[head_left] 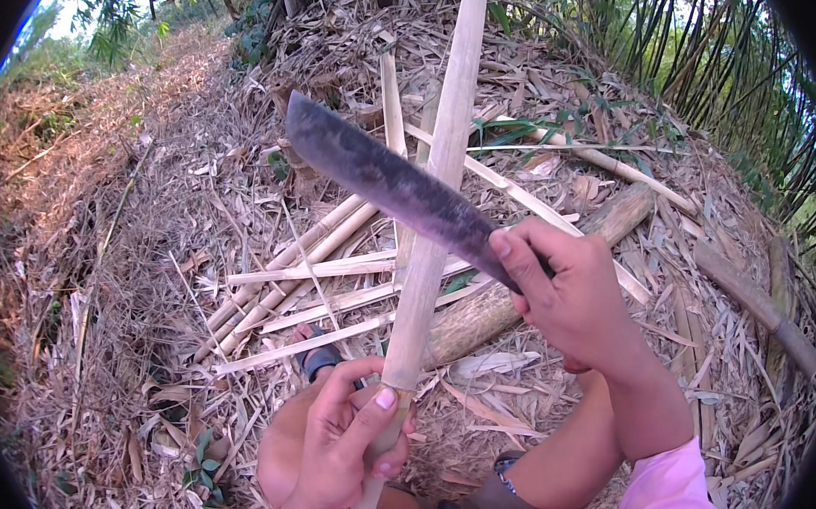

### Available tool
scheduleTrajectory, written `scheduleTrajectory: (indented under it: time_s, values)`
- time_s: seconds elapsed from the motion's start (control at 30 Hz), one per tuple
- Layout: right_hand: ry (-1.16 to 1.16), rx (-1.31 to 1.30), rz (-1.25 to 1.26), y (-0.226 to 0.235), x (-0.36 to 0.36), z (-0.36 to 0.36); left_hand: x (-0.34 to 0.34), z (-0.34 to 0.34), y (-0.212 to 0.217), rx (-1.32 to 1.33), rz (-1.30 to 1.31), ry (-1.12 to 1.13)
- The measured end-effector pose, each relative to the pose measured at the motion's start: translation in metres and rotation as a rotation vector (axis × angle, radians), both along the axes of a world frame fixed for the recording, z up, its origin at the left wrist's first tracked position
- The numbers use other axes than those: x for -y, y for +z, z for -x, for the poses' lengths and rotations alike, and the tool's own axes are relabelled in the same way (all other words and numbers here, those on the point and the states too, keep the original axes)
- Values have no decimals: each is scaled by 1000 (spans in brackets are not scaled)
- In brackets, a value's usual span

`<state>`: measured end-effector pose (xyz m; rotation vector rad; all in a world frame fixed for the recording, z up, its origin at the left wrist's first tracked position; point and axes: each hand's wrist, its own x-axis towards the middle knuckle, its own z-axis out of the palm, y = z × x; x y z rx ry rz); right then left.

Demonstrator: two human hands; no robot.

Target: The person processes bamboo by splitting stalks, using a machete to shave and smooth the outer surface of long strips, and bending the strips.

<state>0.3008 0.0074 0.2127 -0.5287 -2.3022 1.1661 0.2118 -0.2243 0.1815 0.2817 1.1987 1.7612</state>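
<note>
My left hand (359,433) is closed around the lower part of a long, pale bamboo strip (431,243), thumb on its face near a node. The strip tilts up and away to the right. In my right hand (562,291) is a machete (384,180), gripped at the handle, which the fingers mostly hide. Its dark, wide blade points to the upper left and crosses in front of the strip. Whether the blade touches the strip I cannot tell.
A thick log (479,320) lies on the ground beyond my knees. Several split bamboo pieces (333,269) are spread around it, over dry leaf litter (175,299). A bamboo pole (757,301) rests at the right. Green bamboo stalks (695,36) stand at the back right.
</note>
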Motion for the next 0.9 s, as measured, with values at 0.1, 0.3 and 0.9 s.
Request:
scheduleTrajectory:
  time_s: [0.1,0.3,0.9]
  values:
    - [38,-46,-55,-5,4,-3,0,1,1,26,-9,-10]
    - [50,-38,-59,-6,3,-3,0,2,0,26,0,-3]
    - [40,11,0,-7,1,0,-8,-3,-1,-9,28,28]
